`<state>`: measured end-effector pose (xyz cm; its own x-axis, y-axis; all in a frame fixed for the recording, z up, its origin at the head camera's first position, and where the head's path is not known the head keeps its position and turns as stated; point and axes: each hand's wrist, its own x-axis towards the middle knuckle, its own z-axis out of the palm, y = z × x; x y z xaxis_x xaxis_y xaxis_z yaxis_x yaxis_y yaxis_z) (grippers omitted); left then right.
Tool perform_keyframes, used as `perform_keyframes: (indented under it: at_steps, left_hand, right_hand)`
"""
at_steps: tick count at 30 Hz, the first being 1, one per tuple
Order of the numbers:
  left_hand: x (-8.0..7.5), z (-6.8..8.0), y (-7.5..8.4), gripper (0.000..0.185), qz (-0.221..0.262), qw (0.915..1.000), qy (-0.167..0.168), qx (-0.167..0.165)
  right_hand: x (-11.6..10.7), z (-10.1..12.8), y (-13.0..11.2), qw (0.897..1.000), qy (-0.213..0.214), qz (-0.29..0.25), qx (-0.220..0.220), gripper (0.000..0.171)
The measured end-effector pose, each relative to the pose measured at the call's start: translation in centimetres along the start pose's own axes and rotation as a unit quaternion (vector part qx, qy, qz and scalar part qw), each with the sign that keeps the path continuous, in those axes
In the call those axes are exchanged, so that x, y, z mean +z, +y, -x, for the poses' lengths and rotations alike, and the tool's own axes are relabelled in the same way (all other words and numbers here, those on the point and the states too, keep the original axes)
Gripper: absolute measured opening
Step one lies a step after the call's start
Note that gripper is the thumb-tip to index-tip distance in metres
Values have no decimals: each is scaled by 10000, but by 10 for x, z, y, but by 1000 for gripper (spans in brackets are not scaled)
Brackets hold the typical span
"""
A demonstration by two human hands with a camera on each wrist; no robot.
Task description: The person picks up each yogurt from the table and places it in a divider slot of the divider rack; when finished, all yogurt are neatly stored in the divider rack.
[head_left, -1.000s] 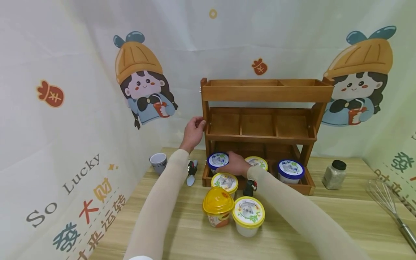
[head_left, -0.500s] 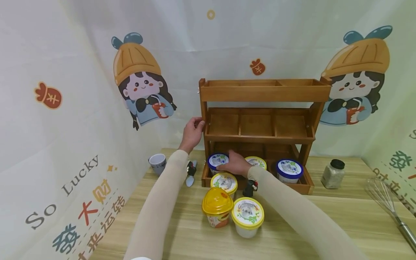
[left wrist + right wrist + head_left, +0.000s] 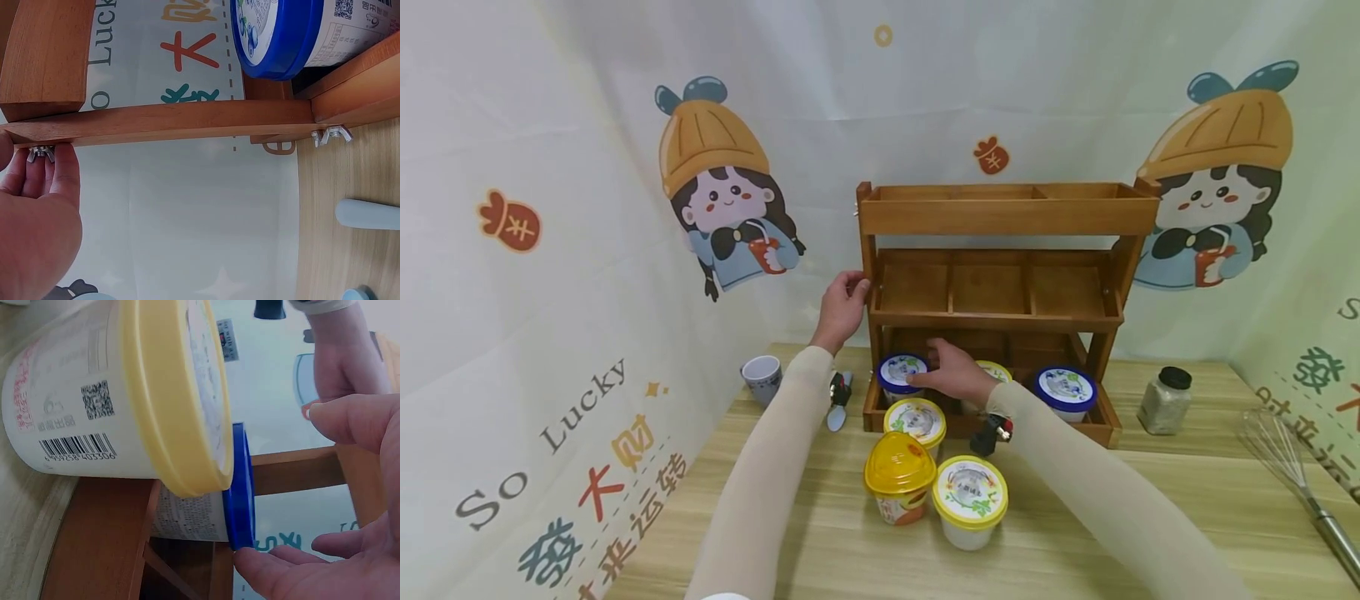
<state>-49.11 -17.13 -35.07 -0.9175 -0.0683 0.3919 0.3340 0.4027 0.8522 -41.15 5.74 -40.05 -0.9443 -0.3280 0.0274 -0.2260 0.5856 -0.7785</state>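
Note:
A three-tier wooden rack (image 3: 1007, 215) stands on the table. My left hand (image 3: 844, 302) is at its left post, where thumb and fingers pinch a wing nut (image 3: 40, 152) under the shelf rail (image 3: 187, 122). My right hand (image 3: 947, 375) hovers with straight fingers over the bottom tier. Its thumb tip touches the rim of a blue-lidded tub (image 3: 901, 371) in the left compartment. In the right wrist view that blue lid (image 3: 240, 487) sits behind a yellow-lidded tub (image 3: 125, 394), with my right hand (image 3: 284, 487) spread beside it.
The bottom tier also holds a yellow-lidded tub (image 3: 997, 370) and another blue-lidded one (image 3: 1064, 390). Before the rack stand two yellow-lidded tubs (image 3: 915, 419) (image 3: 969, 498) and a domed yellow cup (image 3: 898, 475). A mug (image 3: 763, 377) and spoon (image 3: 835, 412) lie left; a spice jar (image 3: 1163, 402) and whisk (image 3: 1292, 475) right.
My right hand has let go of the blue-lidded tub, lifted and spread its fingers, shifting slightly right. The left hand stays on the wing nut.

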Motion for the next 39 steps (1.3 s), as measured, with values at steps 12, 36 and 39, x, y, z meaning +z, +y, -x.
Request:
perform_keyframes:
  at_steps: [12,36,39]
  left_hand:
    - [2,3,-1,38,-6,10000,-3,-71]
    - [0,5,-1,39,110,9998,-24,-151]
    - [0,4,2,39,87,9999,9,-113]
  right_hand:
    - [-7,33,-5,9986,-147,-78,-499,82]
    - [-32,109,25,9910,-341,-377,-1241,60]
    - [-34,119,26,9921,-390,-396,-1127,59]
